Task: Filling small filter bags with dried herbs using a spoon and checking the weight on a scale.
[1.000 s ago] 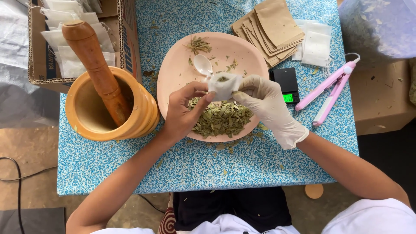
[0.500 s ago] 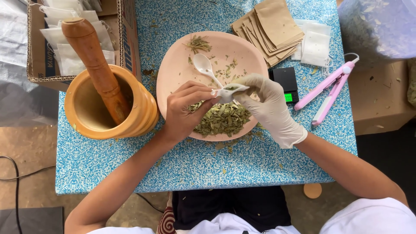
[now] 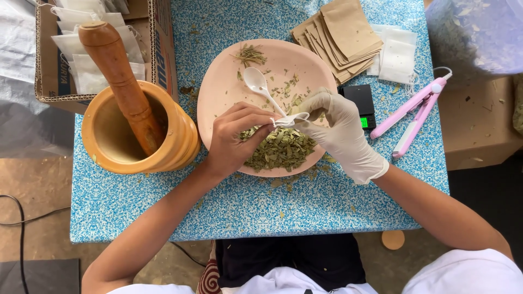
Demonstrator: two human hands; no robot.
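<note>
Pinching a small white tea bag (image 3: 289, 119) between both hands, bare left hand (image 3: 235, 140) on its left end, gloved right hand (image 3: 339, 133) on the right end, fingers closed tight on the fabric. Held just above the pile of dried green leaves (image 3: 278, 149) on the near half of the pink plate (image 3: 220, 90). White plastic spoon (image 3: 260, 87) lying on the plate just behind the bag, bowl pointing far-left (handle end tucked under the bag, can't tell if touching). Wooden mortar (image 3: 177, 139) with its pestle (image 3: 119, 73) leaning inside, left of the plate. Stack of brown paper sachets (image 3: 340, 35) at the far right, small black scale (image 3: 360, 102) just right of the glove, pink sealer (image 3: 415, 110) further right. All on a blue speckled table (image 3: 305, 204).
</note>
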